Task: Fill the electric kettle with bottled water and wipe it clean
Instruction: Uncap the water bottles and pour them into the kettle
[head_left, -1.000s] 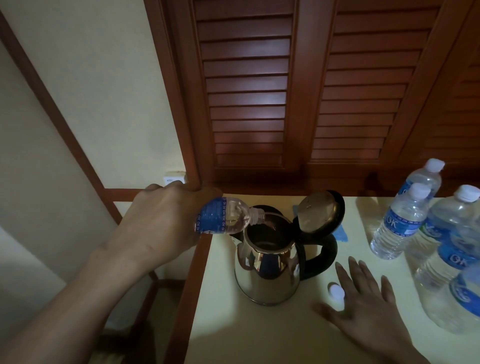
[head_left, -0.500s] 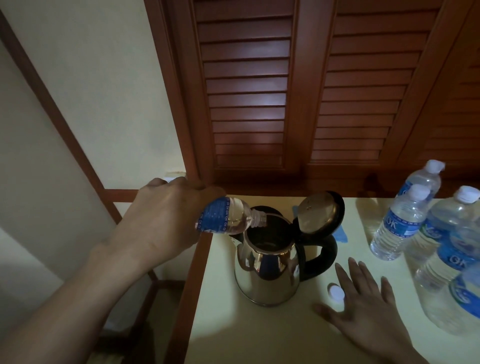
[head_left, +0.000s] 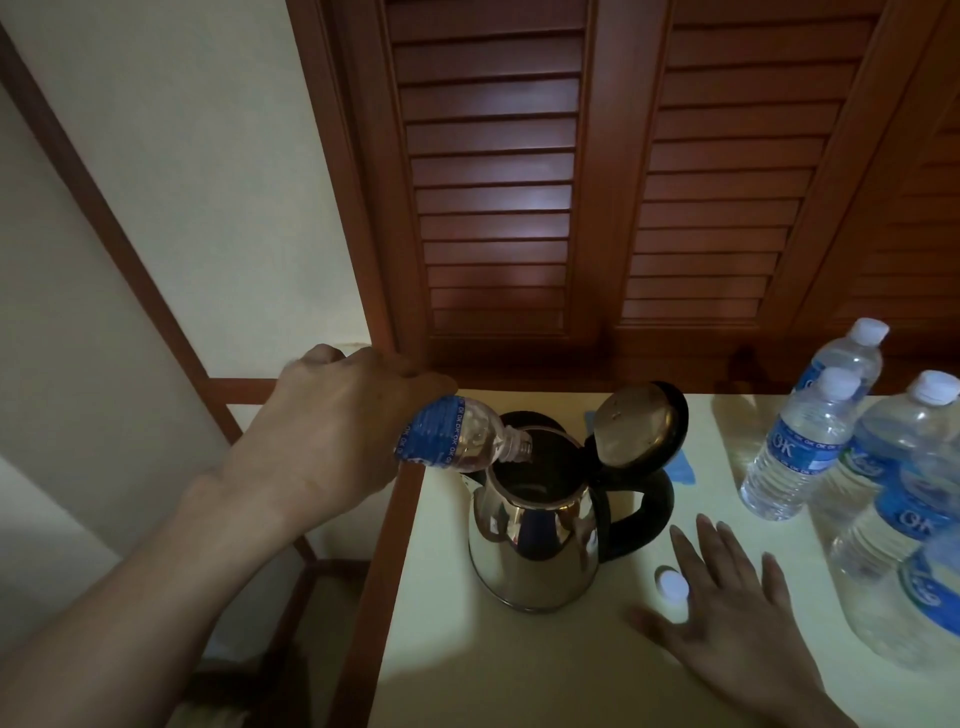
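Your left hand (head_left: 332, 431) is wrapped round the body of the small water bottle (head_left: 457, 441), fingers curled over the blue label, holding it tipped nearly level. Its uncapped neck sits over the rim of the electric kettle (head_left: 535, 540), coming in from the kettle's 10 o'clock. The kettle stands on the pale table (head_left: 519, 670) near its left edge, with its lid (head_left: 636, 428) hinged upright at 1 o'clock and the black handle at 3 o'clock.

Your right hand (head_left: 737, 618) lies flat on the table at the kettle's 4 o'clock, fingers spread and holding nothing. The white cap (head_left: 671, 588) sits just beside its index finger.

You are on the filling step. The part of the bottle that shows looks close to empty, though the stream itself is too dim to make out. Next, you will likely need to raise the bottle's base to drain the rest, keeping the neck inside the rim so nothing runs down the steel. More sealed bottles (head_left: 800, 447) stand at 2 to 3 o'clock if the kettle needs more. A blue item (head_left: 683, 467) behind the handle may be the wiping cloth; you cannot tell from this view.
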